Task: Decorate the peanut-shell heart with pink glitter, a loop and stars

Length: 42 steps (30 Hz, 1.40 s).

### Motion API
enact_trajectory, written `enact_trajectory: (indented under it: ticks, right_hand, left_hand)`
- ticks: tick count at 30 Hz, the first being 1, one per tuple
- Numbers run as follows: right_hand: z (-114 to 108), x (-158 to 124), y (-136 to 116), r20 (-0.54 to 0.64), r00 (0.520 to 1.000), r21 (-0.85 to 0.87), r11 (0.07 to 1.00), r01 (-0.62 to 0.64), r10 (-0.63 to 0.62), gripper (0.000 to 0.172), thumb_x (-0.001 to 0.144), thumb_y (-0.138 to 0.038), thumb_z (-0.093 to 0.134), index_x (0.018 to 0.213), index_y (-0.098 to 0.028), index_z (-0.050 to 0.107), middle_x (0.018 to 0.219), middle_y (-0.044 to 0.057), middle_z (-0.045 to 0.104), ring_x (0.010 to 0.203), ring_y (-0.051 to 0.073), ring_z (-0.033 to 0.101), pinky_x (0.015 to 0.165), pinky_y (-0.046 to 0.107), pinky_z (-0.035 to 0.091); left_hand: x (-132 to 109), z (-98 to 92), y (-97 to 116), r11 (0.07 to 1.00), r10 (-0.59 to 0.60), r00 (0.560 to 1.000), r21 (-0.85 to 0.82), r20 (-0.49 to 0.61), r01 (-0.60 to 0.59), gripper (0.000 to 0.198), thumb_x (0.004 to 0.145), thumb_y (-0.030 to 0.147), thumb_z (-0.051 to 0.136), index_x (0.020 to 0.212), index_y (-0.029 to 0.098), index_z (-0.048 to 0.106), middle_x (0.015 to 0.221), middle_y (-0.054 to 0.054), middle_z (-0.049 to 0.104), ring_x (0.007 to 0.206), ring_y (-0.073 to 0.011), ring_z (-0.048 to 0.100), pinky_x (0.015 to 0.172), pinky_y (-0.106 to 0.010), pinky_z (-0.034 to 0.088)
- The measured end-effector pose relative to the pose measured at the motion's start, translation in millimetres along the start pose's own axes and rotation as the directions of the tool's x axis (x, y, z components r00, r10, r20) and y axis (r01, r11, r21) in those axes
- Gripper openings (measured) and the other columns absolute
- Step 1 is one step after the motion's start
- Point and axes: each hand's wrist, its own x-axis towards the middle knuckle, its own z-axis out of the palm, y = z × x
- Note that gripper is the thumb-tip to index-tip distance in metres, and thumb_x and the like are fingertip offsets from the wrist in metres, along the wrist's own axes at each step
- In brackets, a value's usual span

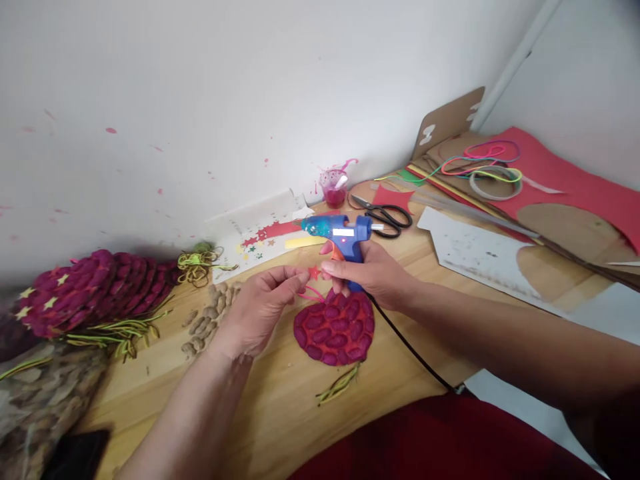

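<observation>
My right hand (373,270) is wrapped round a blue hot glue gun (330,228), its nozzle pointing left. Between the fingertips of my left hand (267,297) is a small red star (315,273); the right thumb and fingers come close to its other side, and I cannot tell whether they touch it. Below the hands lies a round disc covered with purple-painted peanuts (334,330). A pink cord loop (313,293) shows at its top, and a yellow-green tassel (340,385) hangs off its lower edge onto the wooden table (270,407).
Stacked peanut discs (100,290) and loose peanuts (210,313) lie left. Behind are paper with small stars (255,250), a cup of pink paint (334,190) and black scissors (387,217). Cardboard, red felt (555,160) and coloured cords fill the right. A black cable (410,343) trails toward the front edge.
</observation>
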Motion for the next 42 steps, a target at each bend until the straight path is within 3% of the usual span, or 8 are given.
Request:
enact_trajectory:
  ticks: [11,15,18,22,27,30,36,42]
  right_hand:
    - [7,-8,2,0.113,0.994,-0.074,0.997,0.014,-0.006,0.037,0.073,-0.020,0.079,0.102,-0.020,0.058,0.064,-0.007,0.066,0.054,0.011,0.060,0.051,0.023,0.048]
    - [9,-10,2,0.098,0.995,-0.099,0.995,0.001,0.008,0.028,0.078,-0.018,0.074,0.102,-0.020,0.059,0.061,-0.005,0.067,0.052,0.011,0.060,0.050,0.022,0.048]
    - [9,-10,1,0.093,0.995,-0.044,0.998,-0.036,0.040,0.027,0.078,-0.023,0.077,0.099,-0.020,0.061,0.065,-0.002,0.070,0.052,0.012,0.063,0.045,0.021,0.047]
    - [10,-13,2,0.189,0.974,0.036,0.990,-0.135,0.126,0.032,0.075,-0.034,0.084,0.094,-0.020,0.062,0.071,0.000,0.072,0.051,0.012,0.064,0.040,0.019,0.043]
    - [12,-17,4,0.186,0.975,0.035,0.990,-0.134,0.125,0.032,0.075,-0.023,0.082,0.099,-0.020,0.061,0.063,-0.005,0.067,0.050,0.010,0.060,0.041,0.018,0.043]
    - [13,-18,2,0.147,0.987,-0.032,0.997,-0.064,0.068,0.028,0.077,-0.021,0.077,0.099,-0.019,0.060,0.063,-0.004,0.068,0.050,0.010,0.061,0.044,0.019,0.044]
    - [19,-23,3,0.065,0.993,-0.197,0.974,0.112,-0.101,0.032,0.074,-0.023,0.080,0.098,-0.021,0.059,0.060,-0.008,0.066,0.049,0.010,0.060,0.049,0.022,0.050]
    - [25,-28,10,0.016,0.985,-0.298,0.939,0.169,-0.173,0.026,0.076,-0.024,0.079,0.096,-0.021,0.063,0.067,-0.006,0.067,0.052,0.010,0.062,0.054,0.024,0.053]
  left_hand:
    - [-25,12.0,-8,0.999,-0.006,0.999,-0.033,0.041,0.007,0.033,0.075,0.048,0.083,0.083,0.017,0.077,0.083,-0.007,0.078,0.074,-0.0171,0.067,0.072,-0.029,0.052]
    - [-34,6.5,-18,0.953,0.219,0.971,0.234,-0.094,-0.192,0.029,0.084,0.047,0.076,0.088,0.019,0.076,0.082,-0.004,0.075,0.072,-0.0160,0.065,0.066,-0.027,0.051]
    - [-43,3.0,-23,0.631,0.621,0.779,0.648,-0.092,-0.426,0.017,0.094,0.036,0.067,0.090,0.022,0.075,0.086,-0.003,0.073,0.075,-0.0160,0.064,0.071,-0.029,0.053]
    - [-50,-1.9,-30,-0.019,0.848,0.445,0.854,0.289,-0.519,0.017,0.094,0.019,0.067,0.109,0.026,0.073,0.095,-0.005,0.072,0.090,-0.0201,0.068,0.084,-0.035,0.054]
    - [-51,-3.1,-37,-0.182,0.841,0.346,0.820,0.415,-0.542,0.031,0.090,0.014,0.072,0.119,0.025,0.068,0.100,-0.005,0.073,0.098,-0.0230,0.068,0.091,-0.039,0.053]
    - [-51,1.8,-37,0.078,0.885,0.418,0.821,0.203,-0.565,0.019,0.092,0.016,0.069,0.109,0.025,0.072,0.097,-0.005,0.073,0.091,-0.0202,0.068,0.086,-0.035,0.054]
    - [-46,6.3,-36,0.894,0.385,0.919,0.283,-0.087,-0.347,0.024,0.091,0.043,0.071,0.092,0.020,0.076,0.088,-0.005,0.077,0.077,-0.0186,0.069,0.068,-0.029,0.055]
    - [-45,8.7,-33,0.980,0.188,0.982,0.057,0.013,-0.189,0.028,0.082,0.044,0.079,0.089,0.017,0.077,0.084,-0.006,0.077,0.073,-0.0188,0.070,0.068,-0.029,0.058]
